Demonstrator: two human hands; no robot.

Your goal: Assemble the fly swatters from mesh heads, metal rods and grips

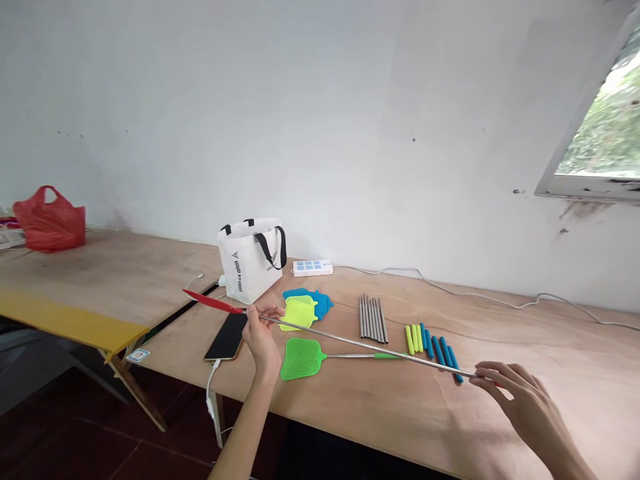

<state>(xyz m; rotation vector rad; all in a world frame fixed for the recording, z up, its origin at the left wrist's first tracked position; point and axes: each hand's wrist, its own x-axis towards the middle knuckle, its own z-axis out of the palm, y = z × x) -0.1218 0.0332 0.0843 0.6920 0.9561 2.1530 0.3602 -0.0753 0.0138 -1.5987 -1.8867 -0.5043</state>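
A red fly swatter [213, 302] with a long, thin metal rod stretches between my hands above the table. My left hand [263, 340] pinches the rod close to the red head, which is seen nearly edge-on. At the far end my right hand [520, 393] has its fingers closed on the rod, covering most of the red grip. Below the rod lies a green fly swatter [303, 359] with its handle pointing right. Yellow swatter heads [299, 312] rest partly over blue ones [323, 303]. Several metal tubes [373, 319] lie side by side, left of yellow grips [414, 339] and blue grips [443, 353].
A white bag [250, 263] with black handles stands near the wall beside a white power strip [313, 268], whose cable runs right. A phone [227, 337] with a charging cable lies at the table's front left. A red plastic bag [53, 223] sits on the far-left table.
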